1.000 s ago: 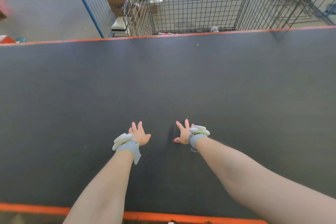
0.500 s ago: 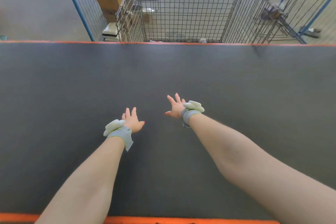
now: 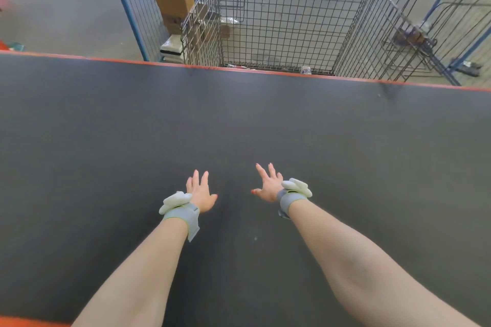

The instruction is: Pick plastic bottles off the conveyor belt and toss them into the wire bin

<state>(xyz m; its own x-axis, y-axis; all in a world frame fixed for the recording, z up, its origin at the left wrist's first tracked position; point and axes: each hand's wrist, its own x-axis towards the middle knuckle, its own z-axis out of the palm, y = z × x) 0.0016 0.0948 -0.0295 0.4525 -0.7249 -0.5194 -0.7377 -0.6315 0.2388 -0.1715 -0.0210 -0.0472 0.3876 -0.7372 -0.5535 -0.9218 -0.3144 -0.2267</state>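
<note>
My left grip point(image 3: 199, 194) and right grip point(image 3: 269, 186) hung wide, fingers spread and holding nothing, over the dark conveyor belt point(image 3: 106, 141), while what looked like a small pale-labelled plastic bottle point(image 3: 305, 70), its writing too blurred to read, lay low in the wire bin point(image 3: 292, 21) just past the belt's orange edge.

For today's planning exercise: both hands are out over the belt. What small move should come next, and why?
Probably just wait, poised: the left hand and right hand are open and empty, and no bottle shows on the belt before the wire bin.
</note>
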